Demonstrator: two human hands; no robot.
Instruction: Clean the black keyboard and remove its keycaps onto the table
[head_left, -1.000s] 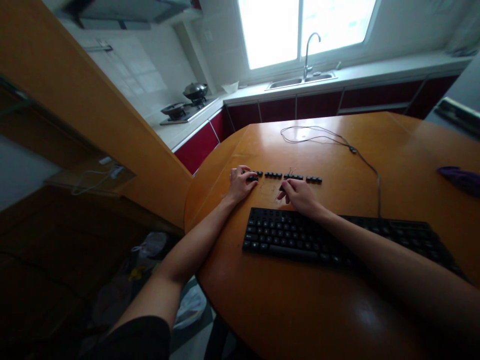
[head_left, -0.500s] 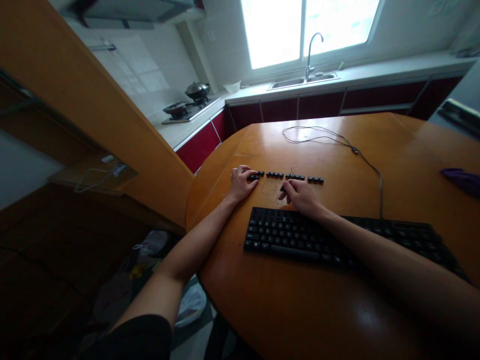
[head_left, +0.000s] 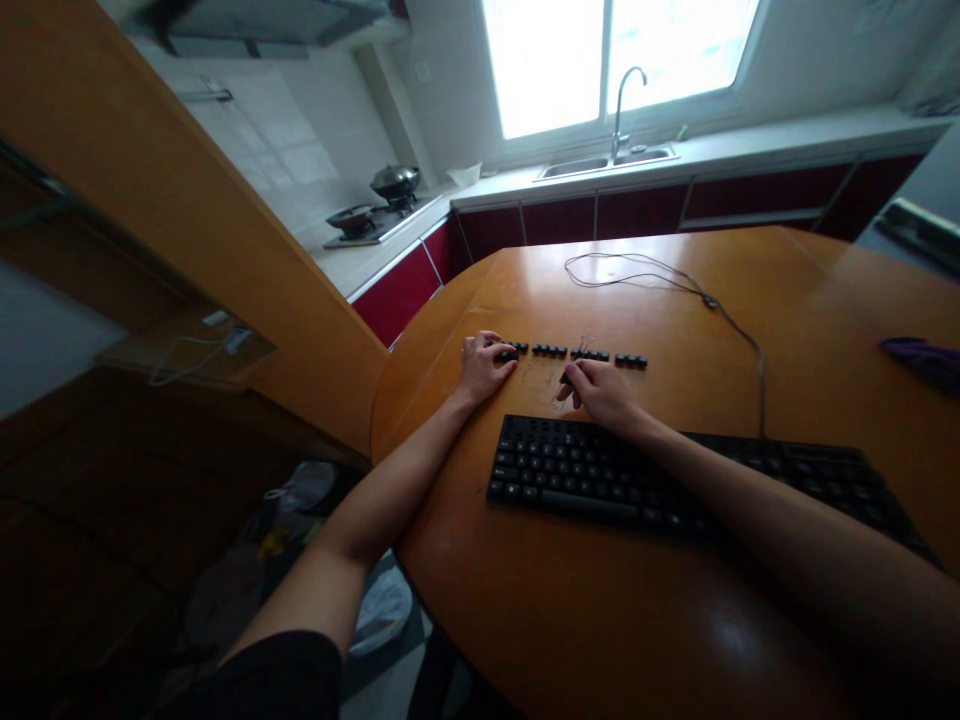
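My left hand (head_left: 480,365) rests on the table at the left end of a row of black keycaps (head_left: 550,351). Its thumb and fingers close around a black keycap (head_left: 508,355) there. In my right hand (head_left: 604,392), fingers curled, is a small tool with thin wire sticking out above and below, which looks like a wire keycap puller (head_left: 586,343). A small dark piece shows at its fingertips; I cannot tell whether it is part of the tool. Below lies a black keyboard (head_left: 570,470), its top row looking bare of caps at the left, partly hidden by my right forearm.
The keyboard's cable (head_left: 761,370) runs back over the round wooden table (head_left: 600,600) to a loose loop. A purple cloth (head_left: 926,362) lies at the right. Behind are a counter with a sink (head_left: 577,167) and a stove with pans (head_left: 395,180). Bags (head_left: 382,610) lie on the floor.
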